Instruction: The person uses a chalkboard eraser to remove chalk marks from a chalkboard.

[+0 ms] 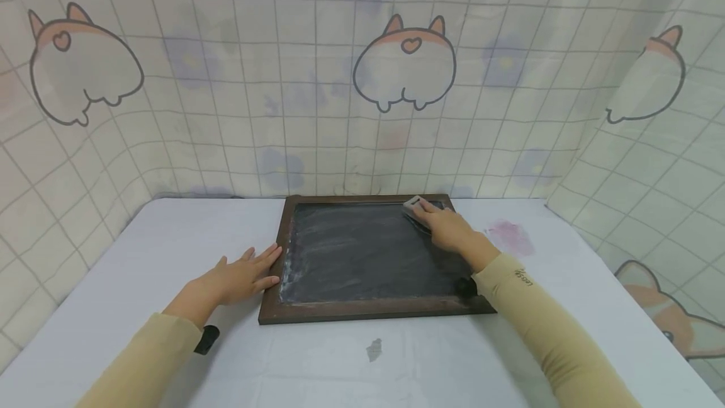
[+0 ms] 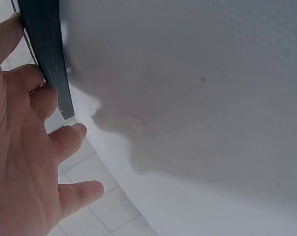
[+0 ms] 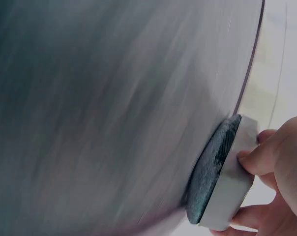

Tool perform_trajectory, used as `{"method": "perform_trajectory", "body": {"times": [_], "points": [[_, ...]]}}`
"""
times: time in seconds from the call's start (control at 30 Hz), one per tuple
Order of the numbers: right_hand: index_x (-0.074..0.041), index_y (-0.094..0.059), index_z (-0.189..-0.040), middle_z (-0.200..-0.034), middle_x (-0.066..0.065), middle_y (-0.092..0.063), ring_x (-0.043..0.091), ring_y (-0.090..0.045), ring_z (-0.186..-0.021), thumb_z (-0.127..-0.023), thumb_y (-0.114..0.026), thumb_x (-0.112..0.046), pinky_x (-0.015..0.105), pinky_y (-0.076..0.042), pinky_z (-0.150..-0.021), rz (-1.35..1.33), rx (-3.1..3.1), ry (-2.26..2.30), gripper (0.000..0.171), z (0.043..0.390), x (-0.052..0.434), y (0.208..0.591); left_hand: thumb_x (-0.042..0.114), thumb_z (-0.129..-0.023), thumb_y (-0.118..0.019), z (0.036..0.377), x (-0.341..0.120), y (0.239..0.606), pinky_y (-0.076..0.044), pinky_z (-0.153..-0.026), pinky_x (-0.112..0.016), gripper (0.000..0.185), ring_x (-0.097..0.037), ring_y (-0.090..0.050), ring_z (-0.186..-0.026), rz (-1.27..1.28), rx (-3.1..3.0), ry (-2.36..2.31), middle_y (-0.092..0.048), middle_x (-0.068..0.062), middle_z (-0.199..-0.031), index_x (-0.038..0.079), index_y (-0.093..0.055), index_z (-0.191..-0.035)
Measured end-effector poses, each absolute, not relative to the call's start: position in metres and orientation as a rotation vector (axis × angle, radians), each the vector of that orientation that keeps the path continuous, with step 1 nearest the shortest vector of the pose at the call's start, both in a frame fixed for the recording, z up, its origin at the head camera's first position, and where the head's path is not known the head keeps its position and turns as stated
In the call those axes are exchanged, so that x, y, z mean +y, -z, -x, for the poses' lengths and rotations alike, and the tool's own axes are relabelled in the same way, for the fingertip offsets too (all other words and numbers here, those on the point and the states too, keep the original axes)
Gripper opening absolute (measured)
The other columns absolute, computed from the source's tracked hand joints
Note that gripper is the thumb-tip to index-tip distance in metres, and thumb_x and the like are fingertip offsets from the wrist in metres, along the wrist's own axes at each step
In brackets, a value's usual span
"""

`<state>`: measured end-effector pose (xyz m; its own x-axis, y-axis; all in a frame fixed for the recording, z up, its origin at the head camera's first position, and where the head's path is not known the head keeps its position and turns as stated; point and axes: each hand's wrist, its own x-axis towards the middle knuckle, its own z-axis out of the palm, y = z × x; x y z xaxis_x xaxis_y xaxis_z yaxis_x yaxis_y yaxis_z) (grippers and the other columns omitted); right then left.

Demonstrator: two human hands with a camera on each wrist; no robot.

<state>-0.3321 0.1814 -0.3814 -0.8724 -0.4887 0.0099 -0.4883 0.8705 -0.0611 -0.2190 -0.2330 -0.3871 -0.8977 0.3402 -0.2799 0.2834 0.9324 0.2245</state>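
Observation:
A blackboard (image 1: 362, 257) in a brown wooden frame lies on the white table, its dark surface streaked with faint chalk smears. At its upper right corner my right hand (image 1: 450, 230) grips a chalkboard eraser (image 1: 413, 204). The right wrist view shows the eraser (image 3: 229, 172) with its dark felt side against the board and its pale back between thumb and fingers. My left hand (image 1: 240, 279) rests at the left edge of the frame with its fingers spread. In the left wrist view, fingertips touch the dark frame edge (image 2: 47, 54).
The white table (image 1: 317, 370) extends around the board. A grey mark (image 1: 374, 349) lies in front of it, and a pink stain (image 1: 510, 237) to its right. A tile-patterned curtain (image 1: 317, 112) with cartoon animals encloses the back and sides.

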Motion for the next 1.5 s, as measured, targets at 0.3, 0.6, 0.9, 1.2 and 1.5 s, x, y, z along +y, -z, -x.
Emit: {"method": "perform_trajectory", "body": {"times": [0.3, 0.6, 0.9, 1.2, 1.5], "points": [[-0.002, -0.042, -0.155, -0.161, 0.026, -0.031, 0.058, -0.050, -0.128, -0.088, -0.057, 0.019, 0.069, -0.034, -0.109, 0.838, 3.029, 0.187, 0.072, 0.321, 0.181, 0.385, 0.051, -0.108, -0.046, 0.219, -0.234, 0.389, -0.011, -0.106, -0.083, 0.075, -0.053, -0.021, -0.148, -0.451, 2.763, -0.269, -0.019, -0.017, -0.168, 0.008, -0.021, -0.164], [-0.005, -0.045, -0.155, -0.161, 0.021, -0.035, 0.064, -0.047, -0.126, -0.096, -0.056, 0.016, 0.065, -0.044, -0.102, 1.296, 2.805, 0.187, 0.063, 0.252, 0.138, 0.379, 0.053, -0.107, -0.046, 0.221, -0.233, 0.391, -0.012, -0.106, -0.083, 0.076, -0.053, -0.021, -0.148, -0.448, 2.771, -0.257, -0.019, -0.016, -0.169, 0.009, -0.020, -0.164], [-0.008, -0.049, -0.153, -0.161, 0.016, -0.039, 0.056, -0.057, -0.121, -0.092, -0.063, 0.016, 0.055, -0.054, -0.093, 1.531, 2.735, 0.059, 0.067, 0.224, 0.144, 0.375, 0.052, -0.108, -0.045, 0.223, -0.232, 0.392, -0.012, -0.107, -0.083, 0.075, -0.051, -0.021, -0.149, -0.451, 2.771, -0.234, -0.020, -0.017, -0.168, 0.010, -0.019, -0.165], [0.002, -0.055, -0.145, -0.150, 0.031, -0.046, 0.054, -0.063, -0.110, -0.088, -0.060, 0.021, 0.062, -0.053, -0.090, 1.152, 3.036, 0.116, 0.061, 0.266, 0.204, 0.383, 0.052, -0.108, -0.045, 0.222, -0.230, 0.391, -0.011, -0.107, -0.083, 0.076, -0.051, -0.021, -0.149, -0.446, 2.773, -0.237, -0.020, -0.016, -0.168, 0.010, -0.019, -0.165], [0.002, -0.050, -0.149, -0.156, 0.030, -0.039, 0.068, -0.051, -0.116, -0.090, -0.057, 0.023, 0.066, -0.052, -0.089, 1.171, 2.931, 0.163, 0.064, 0.244, 0.191, 0.377, 0.053, -0.107, -0.045, 0.221, -0.232, 0.390, -0.011, -0.107, -0.083, 0.077, -0.052, -0.020, -0.149, -0.440, 2.767, -0.250, -0.019, -0.017, -0.169, 0.010, -0.019, -0.165]]}}
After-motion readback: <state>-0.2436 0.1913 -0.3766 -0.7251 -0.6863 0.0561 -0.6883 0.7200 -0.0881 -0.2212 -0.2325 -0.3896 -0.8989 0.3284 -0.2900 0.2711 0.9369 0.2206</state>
